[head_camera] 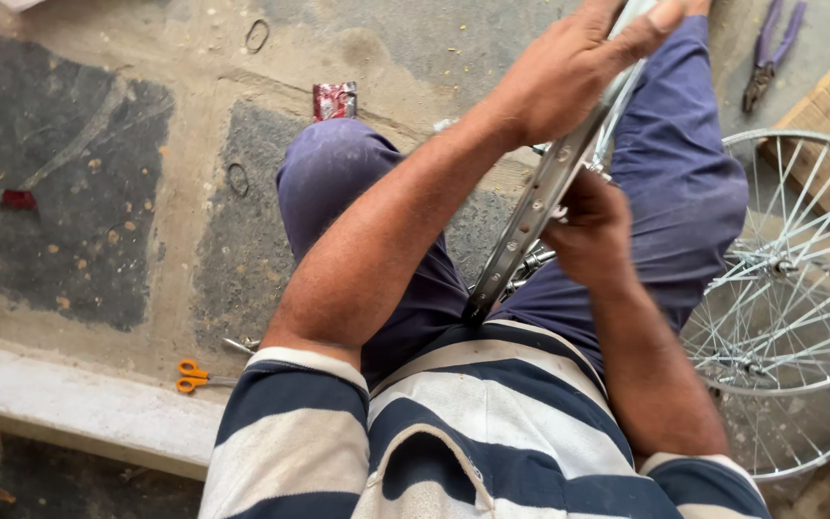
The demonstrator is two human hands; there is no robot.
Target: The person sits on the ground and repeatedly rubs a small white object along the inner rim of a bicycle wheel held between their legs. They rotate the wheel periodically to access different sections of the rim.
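A silver bicycle wheel rim point(530, 216) stands on edge between my knees, resting against my lap. My left hand point(569, 67) grips the top of the rim, thumb over its outer edge. My right hand point(593, 231) is closed at the rim's inner side by the spokes point(607, 130), fingers curled on something small that I cannot make out. I wear blue trousers and a navy and white striped shirt.
Finished spoked wheels point(780, 308) lie stacked at the right. Pliers point(768, 53) with purple handles lie on the concrete at the top right. Orange-handled scissors point(194, 376) lie by a raised step at the lower left. A small red packet point(334, 100) lies near my left knee.
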